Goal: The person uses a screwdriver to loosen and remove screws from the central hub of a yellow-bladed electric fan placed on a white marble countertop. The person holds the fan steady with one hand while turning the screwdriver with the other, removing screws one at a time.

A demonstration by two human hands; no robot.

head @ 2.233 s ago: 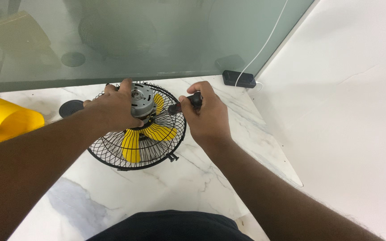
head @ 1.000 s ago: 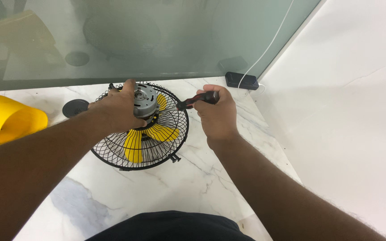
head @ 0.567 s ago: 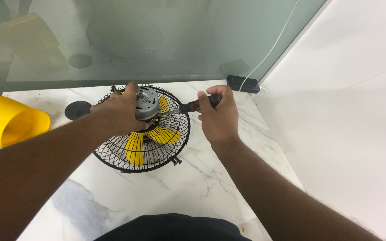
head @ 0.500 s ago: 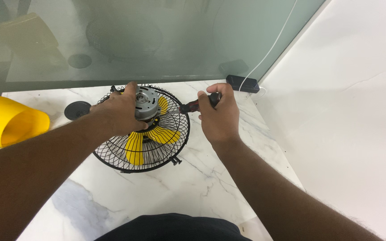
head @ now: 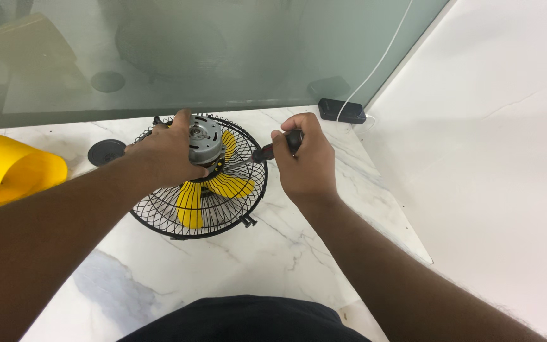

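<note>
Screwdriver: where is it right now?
Head view, right of centre: the screwdriver is in the right hand, tip toward the grey motor the left hand steadies.

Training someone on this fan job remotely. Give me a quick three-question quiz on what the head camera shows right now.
1. True or false: the left hand rests on the grey motor of the fan.
2. What does the right hand grip: A) screwdriver, B) pliers, C) brush?
3. What colour is the tube lying at the left edge of the marble table?

Key: 1 true; 2 A; 3 yellow.
</note>
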